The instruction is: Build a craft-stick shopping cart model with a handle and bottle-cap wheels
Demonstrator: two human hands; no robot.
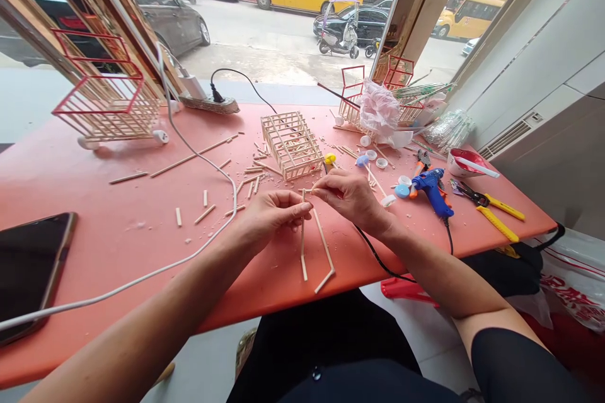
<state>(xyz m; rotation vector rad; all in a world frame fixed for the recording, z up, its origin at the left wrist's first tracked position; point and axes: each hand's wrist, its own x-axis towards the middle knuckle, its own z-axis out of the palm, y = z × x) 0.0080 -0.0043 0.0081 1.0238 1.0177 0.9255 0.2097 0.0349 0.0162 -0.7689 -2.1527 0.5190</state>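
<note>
Between my hands is a thin wooden stick frame [322, 236], made of pale sticks joined at angles, its lower ends pointing toward the table's front edge. My left hand [278, 211] pinches its left stick near the top. With thumb and fingertips together, my right hand [352, 198] grips the short crosspiece at the top of the frame. Just beyond my hands stands a lattice basket of wooden sticks [293, 145]. Short cut stick pieces [205, 214] and crumbs lie to the left of my hands.
A blue glue gun [432, 192], yellow-handled pliers [496, 214] and bottle caps [403, 191] lie at right. A red-edged stick cart [106, 101] stands at left, near a phone [35, 271]. A white cable [208, 245] crosses the pink table [142, 233].
</note>
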